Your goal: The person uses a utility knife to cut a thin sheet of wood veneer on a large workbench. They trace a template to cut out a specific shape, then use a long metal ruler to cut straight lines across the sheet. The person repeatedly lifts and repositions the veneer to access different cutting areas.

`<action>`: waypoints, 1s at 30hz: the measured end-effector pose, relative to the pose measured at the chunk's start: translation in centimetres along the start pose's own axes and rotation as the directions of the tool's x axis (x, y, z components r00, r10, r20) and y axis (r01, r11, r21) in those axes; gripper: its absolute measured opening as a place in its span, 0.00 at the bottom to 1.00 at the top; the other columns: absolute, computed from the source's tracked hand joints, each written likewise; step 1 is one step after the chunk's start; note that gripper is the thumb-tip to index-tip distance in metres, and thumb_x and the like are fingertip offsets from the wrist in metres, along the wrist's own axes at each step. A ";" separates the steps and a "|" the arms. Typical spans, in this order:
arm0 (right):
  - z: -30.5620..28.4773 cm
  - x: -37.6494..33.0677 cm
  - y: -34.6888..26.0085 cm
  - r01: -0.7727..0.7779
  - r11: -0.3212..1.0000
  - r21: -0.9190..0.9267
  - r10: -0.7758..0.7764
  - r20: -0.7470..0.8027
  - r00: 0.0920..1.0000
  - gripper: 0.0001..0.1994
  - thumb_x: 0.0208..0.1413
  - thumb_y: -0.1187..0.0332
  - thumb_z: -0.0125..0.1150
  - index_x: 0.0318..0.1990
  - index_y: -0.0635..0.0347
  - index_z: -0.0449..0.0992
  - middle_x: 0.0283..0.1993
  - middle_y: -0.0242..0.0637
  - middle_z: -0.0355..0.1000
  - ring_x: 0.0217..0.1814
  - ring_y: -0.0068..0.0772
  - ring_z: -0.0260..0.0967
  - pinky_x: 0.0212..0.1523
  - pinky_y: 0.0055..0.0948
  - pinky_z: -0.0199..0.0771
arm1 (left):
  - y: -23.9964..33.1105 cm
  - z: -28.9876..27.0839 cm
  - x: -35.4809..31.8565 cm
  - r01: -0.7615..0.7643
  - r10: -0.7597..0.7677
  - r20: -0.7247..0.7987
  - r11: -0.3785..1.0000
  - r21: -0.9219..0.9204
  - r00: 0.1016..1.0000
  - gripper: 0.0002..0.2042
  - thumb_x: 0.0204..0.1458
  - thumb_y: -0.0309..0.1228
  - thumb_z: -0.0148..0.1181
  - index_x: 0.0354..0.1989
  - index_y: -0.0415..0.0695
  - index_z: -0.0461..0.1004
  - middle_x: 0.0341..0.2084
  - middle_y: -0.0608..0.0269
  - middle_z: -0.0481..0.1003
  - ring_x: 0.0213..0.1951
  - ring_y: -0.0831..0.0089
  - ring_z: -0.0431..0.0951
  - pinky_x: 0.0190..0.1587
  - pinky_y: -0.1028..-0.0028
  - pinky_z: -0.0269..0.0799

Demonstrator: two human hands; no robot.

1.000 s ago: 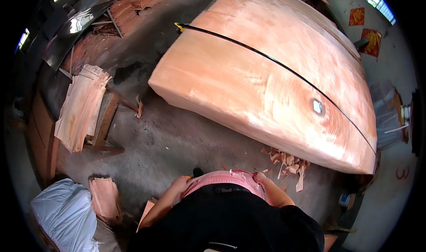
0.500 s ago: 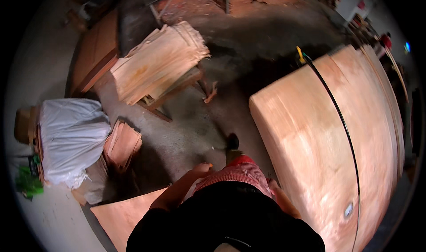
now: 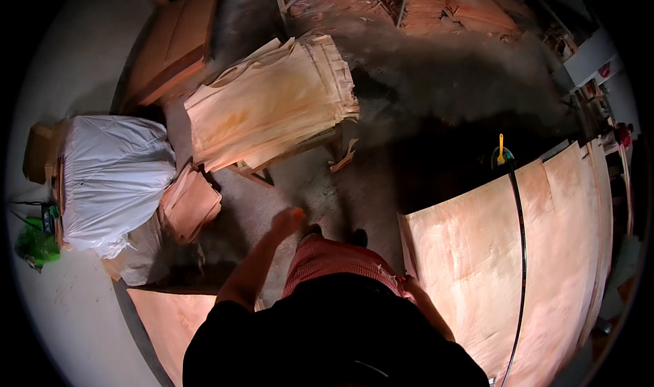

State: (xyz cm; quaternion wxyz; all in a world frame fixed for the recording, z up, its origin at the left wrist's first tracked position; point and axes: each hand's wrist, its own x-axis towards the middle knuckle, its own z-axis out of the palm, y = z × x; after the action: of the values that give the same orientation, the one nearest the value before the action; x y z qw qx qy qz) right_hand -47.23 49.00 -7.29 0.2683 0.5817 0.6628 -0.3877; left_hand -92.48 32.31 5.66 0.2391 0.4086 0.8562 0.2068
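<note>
My left hand (image 3: 287,218) hangs in front of me over the floor; its fingers are smeared, and an orange patch shows at its tip. At my right side my right hand (image 3: 411,288) is low by the red checked cloth (image 3: 340,263) at my waist, its fingers mostly hidden. Close to it is the near left edge of a big stack of pale wood veneer sheets (image 3: 463,251). A black hose (image 3: 522,237) lies across that stack, and a yellow-handled tool (image 3: 501,147) stands at its far edge. Beyond my left hand, a pile of ragged veneer sheets (image 3: 266,108) rests on a wooden stand.
To the left are a white-wrapped bundle (image 3: 116,176), a small stack of reddish sheets (image 3: 192,206) and a green bag (image 3: 42,244). Another veneer sheet (image 3: 170,312) lies near my left elbow. Brown boards (image 3: 174,40) stand far left; a wood scrap (image 3: 345,157) lies on the floor.
My left arm has swung forward and up, away from my waist. My view has shifted, so the ragged pile and the hose now sit further right. My right hand stays at my side.
</note>
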 end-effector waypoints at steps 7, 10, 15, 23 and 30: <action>9.7 1.8 11.8 -0.043 0.862 0.505 0.166 -0.201 0.965 0.18 0.43 0.56 0.59 0.32 0.65 0.73 0.25 0.38 0.71 0.28 0.31 0.68 0.27 0.31 0.66 | -6.0 -9.0 16.7 0.151 -0.080 -0.403 0.977 0.147 0.912 0.16 0.43 0.38 0.51 0.39 0.41 0.67 0.29 0.54 0.69 0.33 0.59 0.71 0.32 0.65 0.67; 12.5 -1.9 10.2 0.034 0.945 0.325 0.056 -0.265 0.963 0.16 0.46 0.58 0.55 0.35 0.63 0.71 0.24 0.36 0.71 0.25 0.28 0.67 0.23 0.28 0.64 | -7.3 -11.5 23.2 0.018 0.165 -0.475 0.934 0.358 0.864 0.21 0.43 0.35 0.50 0.47 0.42 0.62 0.46 0.52 0.61 0.43 0.61 0.66 0.38 0.66 0.66; 15.5 -9.3 4.7 0.226 0.973 0.042 -0.209 -0.250 0.945 0.13 0.50 0.61 0.49 0.40 0.59 0.69 0.24 0.33 0.70 0.20 0.23 0.65 0.15 0.22 0.61 | -9.6 -13.1 28.3 -0.002 0.470 -0.402 0.652 0.758 0.786 0.24 0.44 0.30 0.47 0.53 0.41 0.55 0.55 0.56 0.51 0.50 0.63 0.61 0.46 0.65 0.62; 6.5 -18.3 -15.3 -0.027 0.752 0.659 0.126 -0.102 0.987 0.13 0.52 0.68 0.46 0.45 0.61 0.66 0.28 0.37 0.71 0.26 0.23 0.67 0.22 0.22 0.66 | -13.7 -14.1 32.7 -0.036 0.438 -0.533 0.796 0.605 0.723 0.09 0.48 0.34 0.45 0.31 0.47 0.71 0.28 0.59 0.71 0.31 0.63 0.71 0.33 0.64 0.66; 9.7 -17.7 -12.9 -0.009 0.750 0.661 0.034 -0.024 0.999 0.13 0.53 0.67 0.44 0.46 0.58 0.64 0.31 0.37 0.71 0.26 0.25 0.67 0.19 0.25 0.65 | -14.5 -24.0 29.3 -0.173 0.251 -0.585 0.967 0.186 0.771 0.11 0.51 0.37 0.44 0.27 0.42 0.67 0.21 0.52 0.72 0.25 0.49 0.70 0.24 0.60 0.64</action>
State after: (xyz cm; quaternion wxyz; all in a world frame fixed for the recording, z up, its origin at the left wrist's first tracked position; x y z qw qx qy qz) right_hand -57.57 30.72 4.21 0.0386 0.6532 0.4809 -0.5836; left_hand -131.25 43.53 9.89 -0.0966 0.4290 0.8468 0.2993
